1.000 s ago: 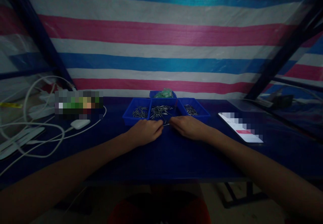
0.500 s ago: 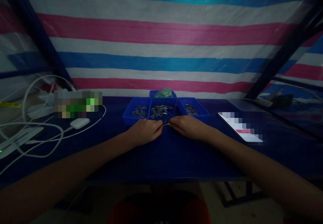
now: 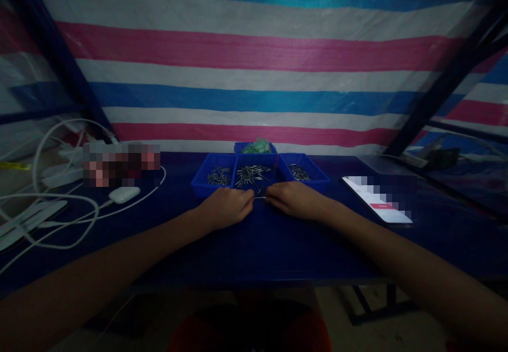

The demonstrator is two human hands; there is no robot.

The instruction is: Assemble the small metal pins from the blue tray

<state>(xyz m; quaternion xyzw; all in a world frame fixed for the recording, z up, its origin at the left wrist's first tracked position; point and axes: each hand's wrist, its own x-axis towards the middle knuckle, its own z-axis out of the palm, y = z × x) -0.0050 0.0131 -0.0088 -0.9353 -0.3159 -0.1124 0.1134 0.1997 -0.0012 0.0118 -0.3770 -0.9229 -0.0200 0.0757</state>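
Note:
My left hand [image 3: 227, 206] and my right hand [image 3: 292, 199] rest on the dark blue table [image 3: 262, 246], fingertips almost meeting. Between them they pinch a thin metal pin [image 3: 260, 197], one end in each hand. Just behind the hands stand three blue trays side by side: the left tray [image 3: 214, 174], the middle tray [image 3: 253, 174] and the right tray [image 3: 304, 172], each holding several small metal pins. A fourth blue tray [image 3: 256, 148] behind them holds greenish pieces.
A phone [image 3: 377, 206] lies face up to the right. White cables [image 3: 51, 204], a small white case [image 3: 124, 194] and a blurred box lie at the left. A striped tarp hangs behind the table. Dark frame posts slant at both sides.
Both hands have stayed nearly still, with the fingertips drawn slightly closer around the pin. The view has shifted a little.

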